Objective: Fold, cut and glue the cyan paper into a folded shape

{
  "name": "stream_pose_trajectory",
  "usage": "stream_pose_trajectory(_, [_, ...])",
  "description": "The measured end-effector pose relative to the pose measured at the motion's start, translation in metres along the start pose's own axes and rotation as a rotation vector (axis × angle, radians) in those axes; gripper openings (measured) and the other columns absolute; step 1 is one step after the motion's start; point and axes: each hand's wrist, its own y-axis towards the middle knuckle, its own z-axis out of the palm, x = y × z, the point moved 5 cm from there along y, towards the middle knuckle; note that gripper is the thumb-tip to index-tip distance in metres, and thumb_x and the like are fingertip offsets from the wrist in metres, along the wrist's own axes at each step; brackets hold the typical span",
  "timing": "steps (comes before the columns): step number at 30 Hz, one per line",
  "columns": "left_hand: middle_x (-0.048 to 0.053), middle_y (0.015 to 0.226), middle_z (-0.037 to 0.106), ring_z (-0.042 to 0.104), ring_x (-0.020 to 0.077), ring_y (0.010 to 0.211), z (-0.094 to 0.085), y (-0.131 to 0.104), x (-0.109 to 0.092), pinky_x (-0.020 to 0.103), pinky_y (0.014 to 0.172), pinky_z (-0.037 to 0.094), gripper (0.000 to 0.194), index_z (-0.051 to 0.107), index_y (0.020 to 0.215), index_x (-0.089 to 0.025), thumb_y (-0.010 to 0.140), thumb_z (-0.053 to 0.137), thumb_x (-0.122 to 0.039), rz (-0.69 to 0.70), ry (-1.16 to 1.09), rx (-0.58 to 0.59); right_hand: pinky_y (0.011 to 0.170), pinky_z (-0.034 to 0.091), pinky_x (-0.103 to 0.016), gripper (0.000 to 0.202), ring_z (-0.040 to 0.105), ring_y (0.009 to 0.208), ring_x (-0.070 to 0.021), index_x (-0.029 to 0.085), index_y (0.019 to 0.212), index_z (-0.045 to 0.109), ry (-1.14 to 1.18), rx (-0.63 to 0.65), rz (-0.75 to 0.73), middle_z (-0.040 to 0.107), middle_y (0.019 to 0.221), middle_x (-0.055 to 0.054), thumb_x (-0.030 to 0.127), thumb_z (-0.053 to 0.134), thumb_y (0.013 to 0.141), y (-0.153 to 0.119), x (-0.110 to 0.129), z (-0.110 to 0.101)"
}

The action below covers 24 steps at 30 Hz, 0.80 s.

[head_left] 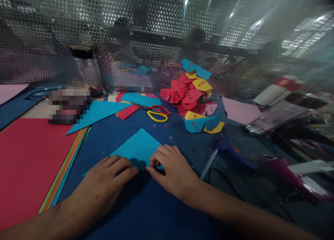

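Observation:
A sheet of blue paper (142, 144) lies on the dark blue table in front of me, one corner pointing away and its near edge between my hands. My left hand (106, 175) rests on its left part, fingers curled and pressing it down, thumb toward the middle. With thumb and forefinger closed together, my right hand (173, 170) pinches the near edge on the right side. The fingers cover much of that edge. Beyond the paper lie scissors (158, 114) with one red and one yellow handle.
A pile of dotted red, yellow and blue folded paper pieces (188, 94) stands behind. Stacked coloured sheets (26, 163) lie left, near a phone (69, 109) and a clear bottle (88, 71). Blue (232, 149) and purple (297, 177) glue guns lie right. Perforated metal (151, 34) closes the back.

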Motion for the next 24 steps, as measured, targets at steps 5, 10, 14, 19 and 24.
stream_pose_trajectory(5, [0.007, 0.107, 0.07, 0.065, 0.0245, 0.087, -0.001, -0.001, -0.006, 0.038, 0.073, 0.053, 0.051, 0.057, 0.131, -0.025, 0.087, 0.046, 0.0, 0.102, 0.098, 0.058, 0.081, 0.031, -0.035, 0.014, 0.055, 0.087, -0.018, 0.021, 0.082, 0.061, 0.016, -0.015, -0.003, 0.063, 0.087, 0.002, 0.023, 0.072, 0.09, 0.0, 0.0, 0.0])
stream_pose_trajectory(10, [0.007, 0.104, 0.07, 0.066, 0.0257, 0.084, -0.004, 0.001, -0.011, 0.041, 0.073, 0.057, 0.051, 0.062, 0.125, -0.021, 0.082, 0.051, 0.001, 0.128, 0.15, 0.094, 0.081, 0.031, -0.036, 0.015, 0.055, 0.088, -0.0182, 0.02, 0.08, 0.06, 0.008, -0.013, 0.01, 0.063, 0.088, 0.001, 0.022, 0.072, 0.089, 0.001, 0.003, -0.001])
stream_pose_trajectory(14, [0.007, 0.102, 0.071, 0.066, 0.0261, 0.083, -0.005, 0.002, -0.013, 0.041, 0.072, 0.058, 0.052, 0.064, 0.123, -0.021, 0.078, 0.053, 0.002, 0.129, 0.175, 0.102, 0.083, 0.032, -0.036, 0.011, 0.054, 0.09, -0.0187, 0.02, 0.082, 0.061, 0.02, 0.015, 0.022, 0.064, 0.091, 0.001, 0.019, 0.071, 0.087, 0.0, 0.004, -0.004])
stream_pose_trajectory(19, [0.007, 0.101, 0.07, 0.065, 0.0263, 0.083, -0.002, 0.001, -0.014, 0.04, 0.07, 0.056, 0.054, 0.064, 0.123, -0.022, 0.075, 0.056, 0.001, 0.119, 0.197, 0.134, 0.084, 0.032, -0.037, 0.008, 0.054, 0.092, -0.0193, 0.021, 0.085, 0.061, 0.028, 0.039, 0.023, 0.065, 0.094, 0.0, 0.017, 0.067, 0.086, -0.002, 0.004, -0.005])
stream_pose_trajectory(24, [0.007, 0.105, 0.069, 0.063, 0.0273, 0.085, 0.0, 0.0, -0.013, 0.042, 0.073, 0.054, 0.063, 0.057, 0.135, -0.025, 0.077, 0.055, 0.0, 0.1, 0.194, 0.179, 0.081, 0.032, -0.037, 0.007, 0.054, 0.09, -0.0194, 0.02, 0.083, 0.06, 0.009, 0.023, 0.019, 0.064, 0.093, -0.001, 0.016, 0.066, 0.085, -0.001, 0.006, -0.003])
